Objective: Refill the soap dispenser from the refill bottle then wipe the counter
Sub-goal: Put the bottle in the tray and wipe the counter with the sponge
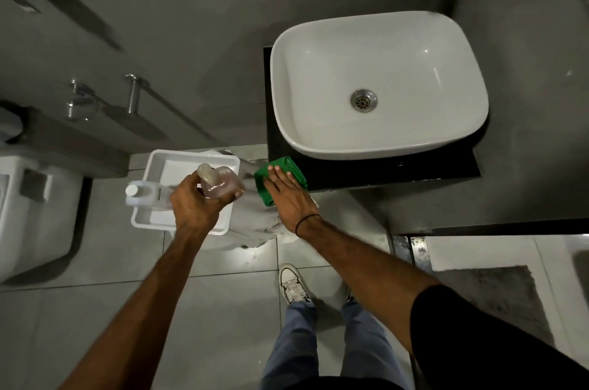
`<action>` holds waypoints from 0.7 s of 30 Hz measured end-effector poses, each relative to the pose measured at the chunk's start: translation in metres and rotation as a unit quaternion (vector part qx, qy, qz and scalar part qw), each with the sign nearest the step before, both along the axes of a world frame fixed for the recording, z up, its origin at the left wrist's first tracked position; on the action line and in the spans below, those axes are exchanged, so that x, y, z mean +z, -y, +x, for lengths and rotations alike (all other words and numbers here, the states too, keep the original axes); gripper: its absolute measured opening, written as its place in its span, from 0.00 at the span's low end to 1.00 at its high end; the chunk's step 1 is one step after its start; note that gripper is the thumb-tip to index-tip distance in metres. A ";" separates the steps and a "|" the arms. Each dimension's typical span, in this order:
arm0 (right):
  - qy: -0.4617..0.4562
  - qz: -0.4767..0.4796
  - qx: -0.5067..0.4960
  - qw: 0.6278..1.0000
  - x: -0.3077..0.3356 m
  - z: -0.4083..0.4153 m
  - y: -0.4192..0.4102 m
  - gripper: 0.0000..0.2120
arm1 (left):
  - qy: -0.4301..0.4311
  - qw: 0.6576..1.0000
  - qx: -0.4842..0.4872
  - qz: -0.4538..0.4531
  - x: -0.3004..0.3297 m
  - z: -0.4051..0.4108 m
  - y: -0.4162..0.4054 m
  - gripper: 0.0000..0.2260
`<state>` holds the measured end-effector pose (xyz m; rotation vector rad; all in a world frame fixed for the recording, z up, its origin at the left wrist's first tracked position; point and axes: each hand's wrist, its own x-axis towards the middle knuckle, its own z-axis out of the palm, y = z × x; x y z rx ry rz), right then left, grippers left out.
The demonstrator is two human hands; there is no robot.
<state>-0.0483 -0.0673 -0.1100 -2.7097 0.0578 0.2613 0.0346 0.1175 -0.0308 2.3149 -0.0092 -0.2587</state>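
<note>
We see the soap dispenser in our left hand, fingers wrapped tight round its body: a clear, rounded plastic bottle w/ pinkish liquid inside, its top tilted up toward the cam, held over the white plastic tray that sits left of the black counter. Whether a pump head is on it we can't tell, the top is blurred. The refill bottle lies on its side across the tray's left rim, translucent w/ a white cap, partly hidden behind our left hand. Our right hand is spread flat, palm down, pressing a folded green cloth on the counter's front-left corner; the fingers aren't closed round it. A thin black band sits on that wrist. The counter is dark, glossy, squared off; on it rests a white ceramic basin, rounded-rectangle, smooth, w/ a metal drain in the middle, its front edge just beside the cloth. Under the tray, left of the counter, is a pale crumpled fabric. Further left of the counter: a white toilet. Below the counter, grey floor tiles, a white sneaker and blue jeans.
</note>
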 end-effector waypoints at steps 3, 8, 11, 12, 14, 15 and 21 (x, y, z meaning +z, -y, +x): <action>0.007 -0.004 0.027 1.000 -0.003 -0.018 0.026 0.35 | -0.003 1.000 -0.010 -0.003 0.001 -0.004 0.013 0.27; 0.022 0.002 -0.010 1.000 -0.004 -0.061 0.090 0.37 | -0.023 0.999 -0.022 0.016 -0.005 -0.013 0.042 0.28; 0.026 -0.001 -0.036 0.999 -0.002 -0.090 0.133 0.39 | -0.045 0.999 -0.027 0.009 -0.010 -0.021 0.064 0.27; 0.023 -0.006 -0.047 0.999 -0.001 -0.100 0.147 0.39 | -0.051 0.998 -0.027 0.006 -0.011 -0.024 0.072 0.26; 0.014 -0.018 -0.072 0.997 0.000 -0.120 0.177 0.39 | -0.054 0.998 -0.037 0.020 -0.013 -0.031 0.086 0.23; 0.009 -0.022 -0.087 0.996 0.001 -0.129 0.193 0.39 | -0.053 0.997 -0.044 0.032 -0.014 -0.034 0.092 0.22; -0.032 -0.026 -0.184 0.982 0.012 -0.162 0.291 0.38 | -0.053 0.994 -0.061 0.074 -0.020 -0.040 0.116 0.23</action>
